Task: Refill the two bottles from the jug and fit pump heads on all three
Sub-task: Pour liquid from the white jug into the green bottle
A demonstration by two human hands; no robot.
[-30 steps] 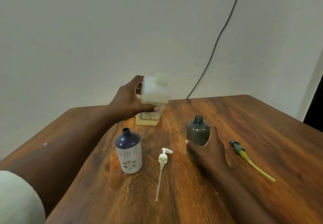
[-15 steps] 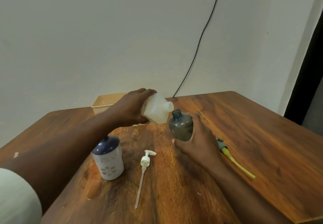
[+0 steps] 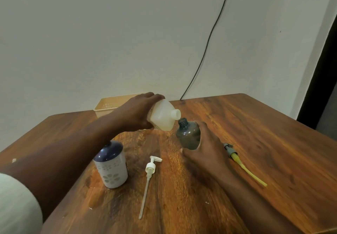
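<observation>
My left hand (image 3: 135, 114) grips a white translucent jug (image 3: 163, 116), tipped so its open spout points right, just above the mouth of a smoky grey bottle (image 3: 187, 136). My right hand (image 3: 206, 151) holds that grey bottle, leaning it a little toward the jug. No liquid is seen leaving the spout. A white bottle with a dark blue top (image 3: 112, 164) stands at the left, its neck hidden by my forearm. A white pump head with a long tube (image 3: 148, 179) lies between the bottles. A grey pump head with a yellow tube (image 3: 240, 161) lies at the right.
The wooden table (image 3: 255, 133) reaches to a pale wall. A beige plastic basket (image 3: 107, 107) stands at the table's far edge behind my left arm. A black cable (image 3: 206, 51) runs down the wall to the table. A dark doorway is at the far right.
My left hand lifted the jug off the table, carried it right and tipped it over the grey bottle. My right hand took hold of the grey bottle. The view shifted left.
</observation>
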